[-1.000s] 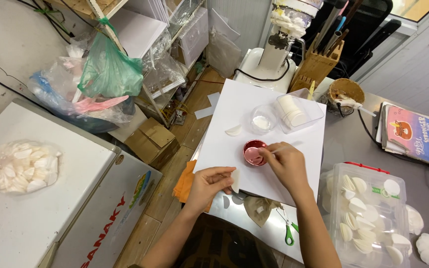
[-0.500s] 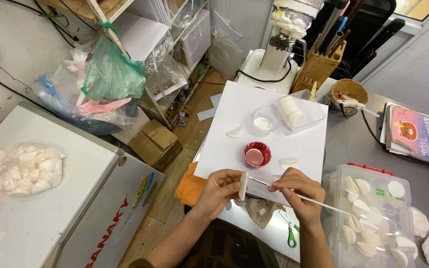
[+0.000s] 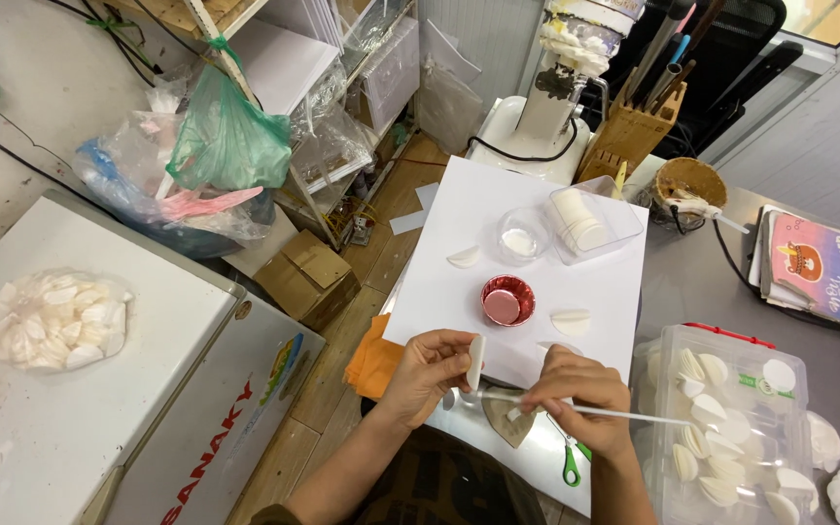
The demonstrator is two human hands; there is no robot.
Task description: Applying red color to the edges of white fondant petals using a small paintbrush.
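**Hand and Workpiece Position at the White Sheet**

The landmark is the white sheet (image 3: 537, 243) lying on the counter (image 3: 721, 292). Both hands work at its near edge.

The left hand (image 3: 425, 374) holds a small white folded wafer piece (image 3: 475, 362) upright, pinched between thumb and fingers, with its long axis close to vertical. The fingers are closed on the piece, not spread.

The right hand (image 3: 580, 394) is pressed together around a thin white stick (image 3: 576, 408). The stick's long axis runs nearly level, from the right hand's far side toward the left hand. Its near tip lies just beside the lower end of the wafer piece; whether the two touch cannot be told. The wafer piece therefore lies to the left of the right hand, crosswise to the stick.

On the sheet, beyond the hands, stands a red foil cup (image 3: 507, 299), with a loose white wafer piece (image 3: 570, 321) just to its right. A clear plastic bin (image 3: 721, 428) of similar pieces stands off the sheet's right edge. Green-handled scissors (image 3: 572, 465) lie below the sheet's near edge, under the right hand.
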